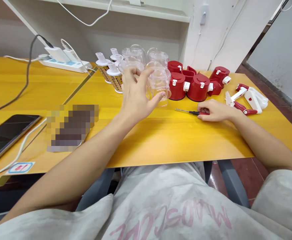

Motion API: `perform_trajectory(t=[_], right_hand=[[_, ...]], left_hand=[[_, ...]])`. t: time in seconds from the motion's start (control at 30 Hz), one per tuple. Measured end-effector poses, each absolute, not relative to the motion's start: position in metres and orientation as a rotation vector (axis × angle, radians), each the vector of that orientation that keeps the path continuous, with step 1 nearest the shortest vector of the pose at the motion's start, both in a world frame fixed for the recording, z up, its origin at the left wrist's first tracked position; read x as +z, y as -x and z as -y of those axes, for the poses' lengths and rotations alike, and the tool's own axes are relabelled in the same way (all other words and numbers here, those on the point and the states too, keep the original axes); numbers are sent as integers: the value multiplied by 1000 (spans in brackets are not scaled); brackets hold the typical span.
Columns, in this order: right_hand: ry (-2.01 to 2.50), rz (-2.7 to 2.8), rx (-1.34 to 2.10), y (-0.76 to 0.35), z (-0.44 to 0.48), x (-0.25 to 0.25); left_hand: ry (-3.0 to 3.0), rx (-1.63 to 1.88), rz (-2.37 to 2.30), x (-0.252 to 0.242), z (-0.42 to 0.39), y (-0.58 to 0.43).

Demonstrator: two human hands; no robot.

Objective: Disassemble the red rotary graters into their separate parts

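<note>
Okay, hands apart: your left hand (136, 95) touches a clear plastic cup (159, 85) on the yellow wooden table (175, 140). It looks light, slick and brittle, so grip its wall; your right hand (214, 110) pinches a red-handled screwdriver (190, 112).

Left hand (136, 95) spread, fingertips touching a clear plastic jug (158, 83), which stands just beside round red plastic housings with white clips (177, 86). Right hand (214, 111) closed on a red-handled steel screwdriver (190, 112), shaft pointing left. Perforated gold metal cylinders with white tops (114, 80) stand farther back on the yellow wood-grain table (175, 140); white power strip (63, 63) at far left.
</note>
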State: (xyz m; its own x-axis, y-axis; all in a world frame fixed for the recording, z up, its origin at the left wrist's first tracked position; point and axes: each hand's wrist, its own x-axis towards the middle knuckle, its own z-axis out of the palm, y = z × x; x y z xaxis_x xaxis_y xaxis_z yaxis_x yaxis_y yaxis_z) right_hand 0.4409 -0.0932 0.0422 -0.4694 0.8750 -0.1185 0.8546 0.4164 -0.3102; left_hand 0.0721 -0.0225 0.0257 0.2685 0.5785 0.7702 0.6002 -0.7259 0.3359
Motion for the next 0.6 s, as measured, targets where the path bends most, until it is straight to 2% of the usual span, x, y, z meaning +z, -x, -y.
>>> perform_trajectory(t=[0.23,0.6], right_hand=[[1300,2481,336,-438,76,7],[1406,2479,382,-434,82,16]], left_hand=[[2468,-1445,1147,33,25,-71],[2706,-1544,942,36,44,-83]])
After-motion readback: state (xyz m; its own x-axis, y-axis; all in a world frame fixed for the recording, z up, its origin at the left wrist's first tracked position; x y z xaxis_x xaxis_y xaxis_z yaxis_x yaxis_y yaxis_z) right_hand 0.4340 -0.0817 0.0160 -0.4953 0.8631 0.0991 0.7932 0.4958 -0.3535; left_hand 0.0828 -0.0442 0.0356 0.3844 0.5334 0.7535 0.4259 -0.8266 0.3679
